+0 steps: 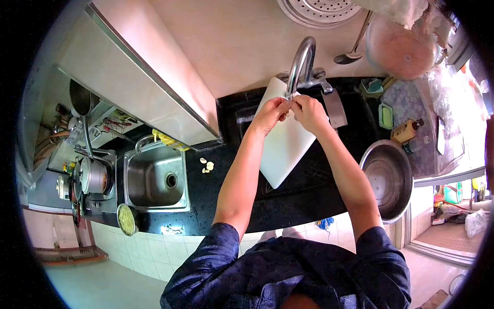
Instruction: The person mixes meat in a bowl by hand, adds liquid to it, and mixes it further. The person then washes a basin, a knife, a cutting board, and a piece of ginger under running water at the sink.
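My left hand (271, 115) and my right hand (311, 114) meet just below the spout of the chrome faucet (303, 56). The fingers of both are pinched together, fingertip to fingertip. Whatever small thing they hold is too hidden to name. Beneath them a white cutting board (286, 154) lies slanted across the dark sink area. A cleaver (335, 110) with a broad blade lies to the right of the board, close to my right hand. Several pale peeled garlic cloves (207, 166) sit on the black counter (206, 198), left of my left forearm.
A large metal basin (406, 198) stands at the counter's right end. Left are a steel sink (154, 198), a bowl with pale green shreds (126, 219) and a pot (93, 175). A cabinet (154, 77) juts out upper left. A soap bottle (405, 132) stands right.
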Demonstrator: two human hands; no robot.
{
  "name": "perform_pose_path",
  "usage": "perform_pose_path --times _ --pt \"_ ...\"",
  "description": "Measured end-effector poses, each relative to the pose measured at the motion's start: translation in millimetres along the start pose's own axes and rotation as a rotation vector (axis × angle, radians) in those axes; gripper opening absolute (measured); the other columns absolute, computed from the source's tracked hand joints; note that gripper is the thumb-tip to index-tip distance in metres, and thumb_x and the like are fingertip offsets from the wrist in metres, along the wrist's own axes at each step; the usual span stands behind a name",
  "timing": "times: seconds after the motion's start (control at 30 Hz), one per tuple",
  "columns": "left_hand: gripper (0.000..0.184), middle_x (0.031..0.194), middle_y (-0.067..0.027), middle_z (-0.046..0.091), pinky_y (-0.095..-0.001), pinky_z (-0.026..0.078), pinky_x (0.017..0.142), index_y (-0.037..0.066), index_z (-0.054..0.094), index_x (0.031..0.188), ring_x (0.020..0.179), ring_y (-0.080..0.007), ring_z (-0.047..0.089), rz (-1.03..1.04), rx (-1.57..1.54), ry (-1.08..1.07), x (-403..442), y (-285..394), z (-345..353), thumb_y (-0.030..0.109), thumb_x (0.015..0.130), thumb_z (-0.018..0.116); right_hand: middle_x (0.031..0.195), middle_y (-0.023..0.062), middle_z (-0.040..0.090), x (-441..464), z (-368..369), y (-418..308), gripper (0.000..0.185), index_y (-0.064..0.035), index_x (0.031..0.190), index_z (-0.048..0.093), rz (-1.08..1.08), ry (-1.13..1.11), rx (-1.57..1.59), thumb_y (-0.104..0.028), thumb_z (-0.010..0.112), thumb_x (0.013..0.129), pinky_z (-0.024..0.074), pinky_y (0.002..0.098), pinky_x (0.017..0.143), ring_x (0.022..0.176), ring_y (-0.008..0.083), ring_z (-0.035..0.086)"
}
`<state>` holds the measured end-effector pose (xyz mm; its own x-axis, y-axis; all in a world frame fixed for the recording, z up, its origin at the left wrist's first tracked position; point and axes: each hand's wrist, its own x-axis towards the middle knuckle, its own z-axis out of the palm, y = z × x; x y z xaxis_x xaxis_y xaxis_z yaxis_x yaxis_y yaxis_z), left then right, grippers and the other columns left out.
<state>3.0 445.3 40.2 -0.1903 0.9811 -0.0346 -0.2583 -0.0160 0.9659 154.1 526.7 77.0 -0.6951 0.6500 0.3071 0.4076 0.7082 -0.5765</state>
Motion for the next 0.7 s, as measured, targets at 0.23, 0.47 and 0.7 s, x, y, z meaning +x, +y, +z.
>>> perform_pose_path --times 0.23,0.47,0.7 --pt "0.018 0.077 0.0031 0.056 -0.0216 0.038 0.061 0.003 0.063 0.097 0.068 -0.0063 0.048 0.234 -0.359 0.330 6 -6 49 0.020 0.097 0.058 0.088 0.0206 0.069 12 35 -15 0.026 0.0018 0.100 0.065 0.256 0.381 0.511 -0.022 0.056 0.095 0.0518 0.0390 0.075 0.080 0.0292 0.068" --pt "0.036 0.108 -0.0065 0.061 -0.0264 0.048 0.087 -0.002 0.051 0.133 0.097 -0.0123 0.058 0.340 -0.441 0.370 13 -22 54 0.018 0.103 0.047 0.104 0.0252 0.066 0 61 -17 0.031 0.0019 0.112 0.056 0.388 0.352 0.578 -0.026 0.052 0.098 0.0488 0.0445 0.086 0.097 0.0400 0.064" --pt "0.058 0.151 -0.0189 0.034 -0.0397 0.018 0.116 0.001 0.031 0.149 0.142 -0.0295 0.027 0.428 0.102 0.205 -7 -32 60 0.038 0.104 0.033 0.092 0.0082 0.060 16 43 -6 0.022 -0.0005 0.109 0.055 0.517 0.190 1.353 -0.020 0.048 0.101 0.0524 0.0354 0.073 0.081 0.0223 0.061"
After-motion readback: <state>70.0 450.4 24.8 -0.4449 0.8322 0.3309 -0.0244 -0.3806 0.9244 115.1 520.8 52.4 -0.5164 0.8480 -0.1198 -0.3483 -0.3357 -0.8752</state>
